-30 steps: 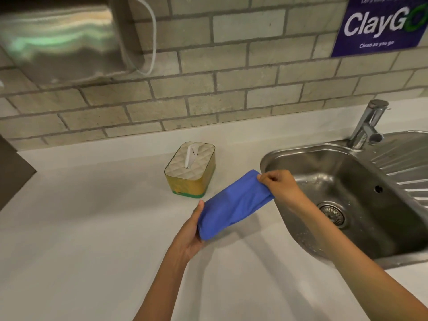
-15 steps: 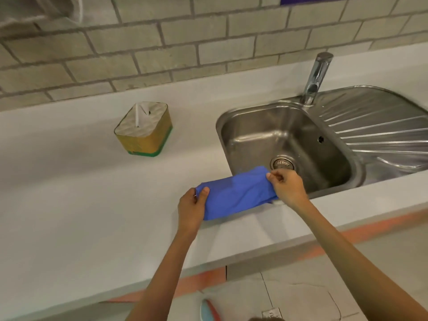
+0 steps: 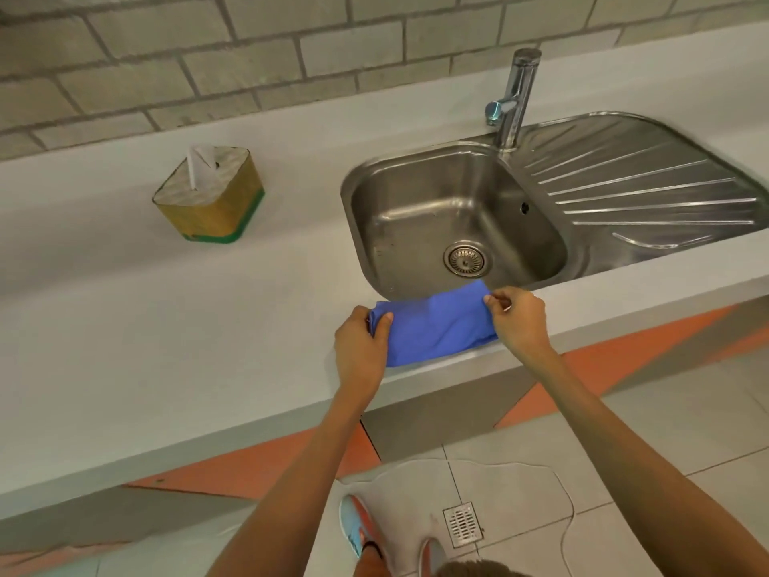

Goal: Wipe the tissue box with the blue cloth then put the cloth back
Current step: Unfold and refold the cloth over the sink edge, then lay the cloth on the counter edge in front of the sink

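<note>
Both hands, left hand (image 3: 361,342) and right hand (image 3: 517,317), pinch the ends of the folded blue cloth (image 3: 437,322) at the steel sink's (image 3: 416,177) 6 o'clock rim. Better lay it flat there. The yellow tissue box (image 3: 210,195) stands at 10 o'clock, well apart.

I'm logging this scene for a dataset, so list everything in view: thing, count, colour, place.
tissue box: 1, gold with green base, on counter left of sink
blue cloth: 1, blue, at sink's front edge
sink: 1, steel, set in counter, with ribbed drainer at right
tap: 1, chrome, behind sink
counter: 1, pale grey
brick wall: 1, grey-beige, behind counter
floor drain: 1, metal, on tiled floor
shoe: 1, light blue and orange
left hand: 1, gripping cloth's left end
right hand: 1, pinching cloth's right end
</note>
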Available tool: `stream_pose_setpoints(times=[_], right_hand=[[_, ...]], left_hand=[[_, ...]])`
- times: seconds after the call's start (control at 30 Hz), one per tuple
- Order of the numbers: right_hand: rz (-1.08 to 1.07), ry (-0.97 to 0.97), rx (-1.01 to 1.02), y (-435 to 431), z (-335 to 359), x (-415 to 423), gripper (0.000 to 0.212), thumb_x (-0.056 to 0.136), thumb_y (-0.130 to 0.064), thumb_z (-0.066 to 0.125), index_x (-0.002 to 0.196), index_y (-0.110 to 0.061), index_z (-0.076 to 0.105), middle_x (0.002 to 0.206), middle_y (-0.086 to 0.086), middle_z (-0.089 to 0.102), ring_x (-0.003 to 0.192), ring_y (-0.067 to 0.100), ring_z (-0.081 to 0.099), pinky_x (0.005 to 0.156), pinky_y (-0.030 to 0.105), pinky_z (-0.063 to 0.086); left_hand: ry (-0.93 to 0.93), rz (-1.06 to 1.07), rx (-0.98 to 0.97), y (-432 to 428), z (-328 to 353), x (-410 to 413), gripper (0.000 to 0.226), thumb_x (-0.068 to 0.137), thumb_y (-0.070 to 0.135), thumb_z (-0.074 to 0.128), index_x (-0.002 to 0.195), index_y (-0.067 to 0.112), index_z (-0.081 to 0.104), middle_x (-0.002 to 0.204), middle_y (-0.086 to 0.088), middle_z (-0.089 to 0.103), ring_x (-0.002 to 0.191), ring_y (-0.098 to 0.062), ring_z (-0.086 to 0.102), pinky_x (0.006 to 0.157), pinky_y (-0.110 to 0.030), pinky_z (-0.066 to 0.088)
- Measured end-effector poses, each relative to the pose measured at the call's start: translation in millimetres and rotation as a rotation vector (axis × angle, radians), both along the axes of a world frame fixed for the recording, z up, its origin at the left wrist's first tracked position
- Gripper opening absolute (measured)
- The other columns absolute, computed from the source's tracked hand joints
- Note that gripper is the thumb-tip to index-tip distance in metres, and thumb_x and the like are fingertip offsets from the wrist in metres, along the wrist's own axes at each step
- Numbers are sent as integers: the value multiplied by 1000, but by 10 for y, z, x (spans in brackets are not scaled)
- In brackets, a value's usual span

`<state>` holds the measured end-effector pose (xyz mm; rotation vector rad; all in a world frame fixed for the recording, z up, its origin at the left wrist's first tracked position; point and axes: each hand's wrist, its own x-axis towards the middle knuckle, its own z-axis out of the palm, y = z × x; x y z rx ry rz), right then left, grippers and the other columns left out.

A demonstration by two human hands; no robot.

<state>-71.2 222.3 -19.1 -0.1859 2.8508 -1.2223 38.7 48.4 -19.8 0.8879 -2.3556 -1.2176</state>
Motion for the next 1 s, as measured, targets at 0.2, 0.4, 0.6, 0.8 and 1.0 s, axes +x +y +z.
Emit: stream_pose_setpoints(times=[0.2, 0.4, 0.6, 0.8, 1.0], right_hand=[[48, -9, 173, 41, -108, 35, 27, 92, -18, 52, 105, 4, 63, 111, 24, 59, 94, 36, 58, 71, 30, 38], [71, 59, 297, 93, -60, 48, 38, 91, -26, 53, 120, -2, 55, 121, 21, 50, 106, 35, 53, 86, 41, 47], [107, 89, 230, 39, 46, 61, 38, 91, -27, 53, 121, -5, 56, 117, 21, 51, 102, 36, 55, 84, 40, 46], [278, 65, 100, -366, 323, 28, 41, 90, -32, 52, 120, -6, 58, 121, 18, 58, 108, 33, 58, 94, 45, 46], [370, 12, -84, -1056, 618, -47, 34, 90, -30, 54, 113, -7, 63, 111, 13, 69, 101, 28, 63, 88, 34, 46]], left_hand=[[-286, -2, -288, 106, -55, -34, 31, 94, 32, 50, 109, 7, 57, 109, -12, 62, 98, -28, 58, 72, -35, 46], [-346, 25, -400, 80, -130, -36, 47, 91, 37, 53, 130, 12, 45, 128, -12, 50, 116, -27, 48, 87, -37, 48], [-229, 47, -293, 81, -72, 14, 45, 93, 37, 50, 129, 10, 47, 129, -14, 50, 117, -29, 49, 89, -39, 47], [-37, 144, 69, -123, 277, -48, 38, 96, 32, 45, 126, 8, 49, 131, -14, 55, 116, -28, 55, 97, -35, 45], [99, 266, 436, -645, 676, -135, 43, 98, 33, 40, 130, 4, 43, 126, -19, 58, 107, -32, 61, 92, -38, 51]])
